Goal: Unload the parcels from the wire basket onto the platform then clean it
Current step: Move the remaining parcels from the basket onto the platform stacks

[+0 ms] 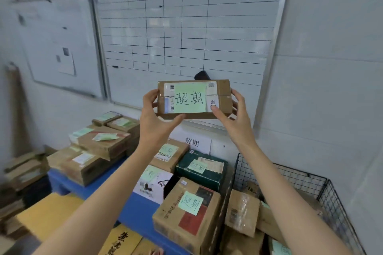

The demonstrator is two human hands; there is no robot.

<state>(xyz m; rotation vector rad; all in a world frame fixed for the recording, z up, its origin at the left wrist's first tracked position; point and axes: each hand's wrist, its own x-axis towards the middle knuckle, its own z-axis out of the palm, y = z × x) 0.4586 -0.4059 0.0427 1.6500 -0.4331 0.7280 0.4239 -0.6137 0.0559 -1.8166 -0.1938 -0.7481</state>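
I hold a small flat cardboard parcel [223,97] with a green handwritten note up in front of the whiteboard. My left hand [154,116] grips its left end and my right hand [234,116] grips its right end, thumb on the label. Below lies the blue platform [134,211] with several cardboard parcels stacked on it, each with a green note. At the lower right stands the black wire basket [323,188], holding several more cardboard parcels [242,211].
A gridded whiteboard [186,33] hangs on the wall straight ahead, a second board [60,43] to its left. A paper sign [192,143] is fixed under the board. Flattened cardboard and yellow boxes [45,213] lie at the lower left.
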